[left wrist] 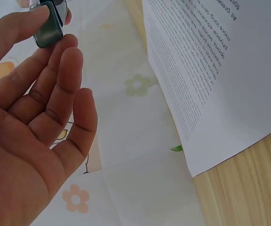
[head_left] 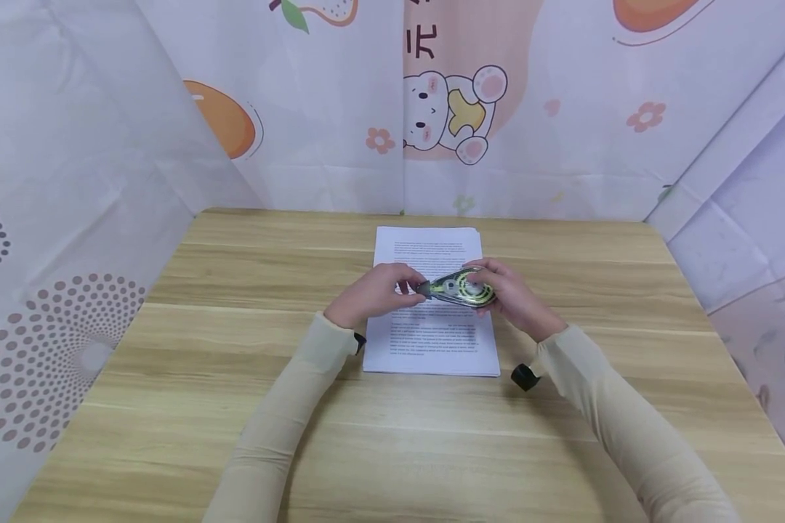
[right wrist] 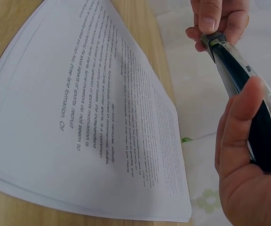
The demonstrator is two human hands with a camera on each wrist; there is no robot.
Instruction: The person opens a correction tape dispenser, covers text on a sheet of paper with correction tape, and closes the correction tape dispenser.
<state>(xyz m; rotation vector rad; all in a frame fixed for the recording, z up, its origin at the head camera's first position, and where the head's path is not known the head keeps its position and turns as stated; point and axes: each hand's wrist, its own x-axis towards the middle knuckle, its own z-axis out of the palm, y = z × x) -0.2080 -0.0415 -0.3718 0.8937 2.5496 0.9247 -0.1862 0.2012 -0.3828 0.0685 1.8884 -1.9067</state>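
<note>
A correction tape dispenser (head_left: 461, 288), teardrop-shaped with a clear shell and yellow-green and dark parts, is held over a stack of printed paper (head_left: 432, 359). Around its wide rear end my right hand (head_left: 513, 299) grips, thumb on the upper face. My left hand (head_left: 376, 292) pinches the dark cap (left wrist: 49, 30) at the narrow tip between thumb and fingertips. In the left wrist view the other fingers are loosely bent, away from the cap. The right wrist view shows the dispenser's dark side (right wrist: 241, 80), its tip meeting the left fingers.
The paper stack lies on a wood-grain table (head_left: 235, 305), slightly uneven at its edges. A patterned white curtain (head_left: 327, 145) hangs behind the table's far edge, with more fabric at both sides. A black wrist strap (head_left: 525, 377) hangs by the right sleeve.
</note>
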